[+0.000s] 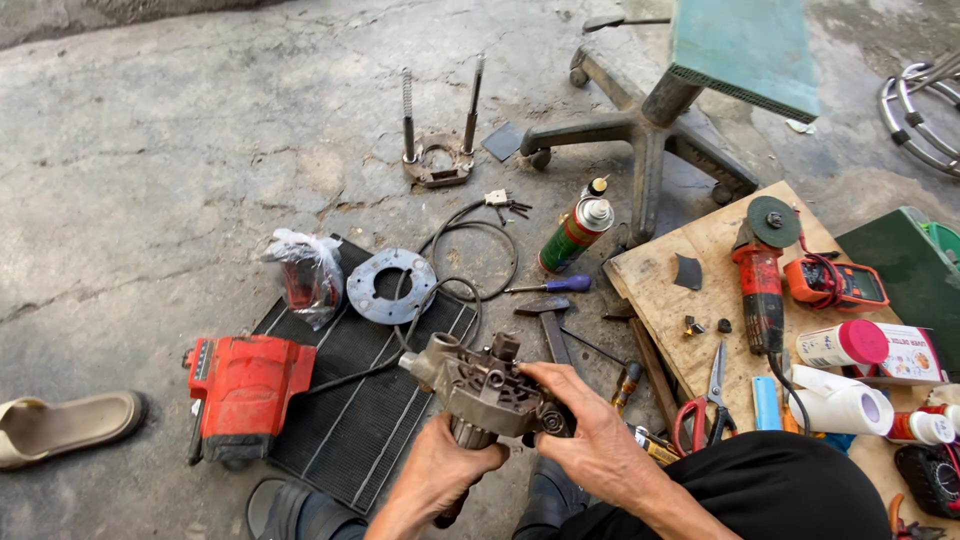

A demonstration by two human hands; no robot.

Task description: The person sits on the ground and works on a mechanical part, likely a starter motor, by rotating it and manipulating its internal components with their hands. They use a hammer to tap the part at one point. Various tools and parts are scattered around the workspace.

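Note:
I hold a grey metal pump housing (480, 385) with both hands, low in the middle of the head view. My left hand (445, 470) grips it from below. My right hand (590, 430) wraps its right side, fingers over the top edge. A black cable (440, 290) runs from the housing across a black ribbed mat (350, 420) toward a white plug (497, 198). A red machine casing (245, 385) lies on the mat's left edge. A round grey metal flange plate (390, 285) rests on the mat's far end.
Concrete floor holds a plastic bag (305, 270), a spray can (575, 232), a screwdriver (555, 285), a hammer (548, 320) and a bracket with two rods (437, 150). A wooden board (665, 285) carries an angle grinder (762, 270), multimeter (835, 283), scissors (705, 405). Chair base (645, 130) behind.

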